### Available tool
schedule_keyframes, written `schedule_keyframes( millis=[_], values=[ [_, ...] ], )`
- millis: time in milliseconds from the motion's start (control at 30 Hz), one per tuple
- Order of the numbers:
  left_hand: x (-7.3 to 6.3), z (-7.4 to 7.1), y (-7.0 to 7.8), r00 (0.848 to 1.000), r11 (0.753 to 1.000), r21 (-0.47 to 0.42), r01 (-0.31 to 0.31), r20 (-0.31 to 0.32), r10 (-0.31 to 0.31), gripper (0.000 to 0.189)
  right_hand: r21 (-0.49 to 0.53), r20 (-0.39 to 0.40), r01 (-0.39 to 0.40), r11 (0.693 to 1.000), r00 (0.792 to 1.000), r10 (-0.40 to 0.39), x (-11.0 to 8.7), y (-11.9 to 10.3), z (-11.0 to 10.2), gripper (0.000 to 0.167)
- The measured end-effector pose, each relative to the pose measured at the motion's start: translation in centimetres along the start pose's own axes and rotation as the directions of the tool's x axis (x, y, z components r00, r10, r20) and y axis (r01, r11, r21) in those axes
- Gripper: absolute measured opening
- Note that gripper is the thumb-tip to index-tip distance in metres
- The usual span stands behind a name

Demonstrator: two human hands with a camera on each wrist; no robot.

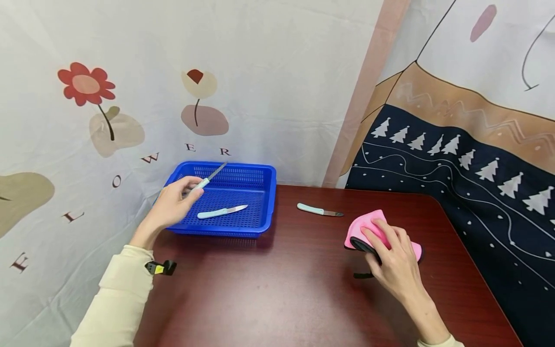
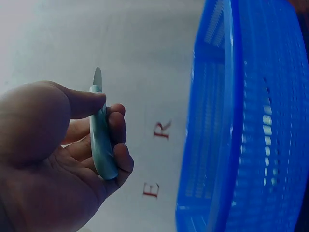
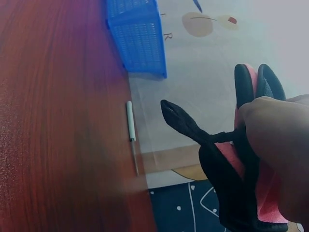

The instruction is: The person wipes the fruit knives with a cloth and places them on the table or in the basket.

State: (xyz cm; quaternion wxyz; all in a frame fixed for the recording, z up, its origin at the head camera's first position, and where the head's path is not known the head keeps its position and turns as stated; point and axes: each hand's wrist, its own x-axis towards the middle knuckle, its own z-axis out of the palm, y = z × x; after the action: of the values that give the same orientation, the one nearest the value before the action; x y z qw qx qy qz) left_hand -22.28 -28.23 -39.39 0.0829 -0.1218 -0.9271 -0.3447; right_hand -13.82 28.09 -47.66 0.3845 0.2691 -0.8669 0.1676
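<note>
My left hand point(image 1: 175, 200) holds a paring knife point(image 1: 204, 183) by its pale green handle, over the blue plastic basket point(image 1: 272, 193). In the left wrist view, thumb and fingers wrap the knife's handle point(image 2: 100, 140), blade pointing away. Inside the basket lies a second knife point(image 1: 217, 212) with the same pale handle. On the table, right of the basket, rests a third knife point(image 1: 314, 209), its blade toward my right hand point(image 1: 396, 260). That hand grips a folded pink cloth point(image 1: 368, 226) with black edging. A black loop point(image 3: 181, 121) hangs from the cloth in the right wrist view.
The dark red wooden table point(image 1: 260, 299) reaches to a printed fabric backdrop point(image 1: 277, 86) behind the basket. Navy fabric with white trees point(image 1: 433, 164) hangs along the table's right edge. A black strap with a small device point(image 1: 160, 268) sits at the left cuff.
</note>
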Motion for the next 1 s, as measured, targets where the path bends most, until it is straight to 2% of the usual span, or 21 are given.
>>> schedule_keyframes(
  millis=[200, 533, 833, 1000],
  values=[
    [0.9, -0.5, -1.8, 1.000, 0.999, 0.045, 0.015, 0.007, -0.015, 0.037, 0.040, -0.069, -0.009, 0.999, 0.998, 0.012, -0.3, 0.1, 0.2, 0.047],
    [1.8, -1.0, -3.7, 0.997, 0.992, 0.111, 0.056, 0.041, -0.061, 0.033, 0.093, -0.073, -0.069, 0.993, 0.994, 0.076, -1.0, 0.1, 0.3, 0.050],
    [3.2, -0.8, -4.8, 0.994, 0.984, 0.171, 0.055, 0.083, -0.070, 0.032, 0.095, -0.065, -0.084, 0.992, 0.994, 0.091, -1.1, 0.1, 0.1, 0.051],
    [4.2, -0.6, -4.7, 0.987, 0.981, 0.179, 0.073, 0.128, -0.097, 0.034, 0.095, -0.056, -0.083, 0.992, 0.994, 0.089, -1.2, 0.0, 0.2, 0.051]
  ],
)
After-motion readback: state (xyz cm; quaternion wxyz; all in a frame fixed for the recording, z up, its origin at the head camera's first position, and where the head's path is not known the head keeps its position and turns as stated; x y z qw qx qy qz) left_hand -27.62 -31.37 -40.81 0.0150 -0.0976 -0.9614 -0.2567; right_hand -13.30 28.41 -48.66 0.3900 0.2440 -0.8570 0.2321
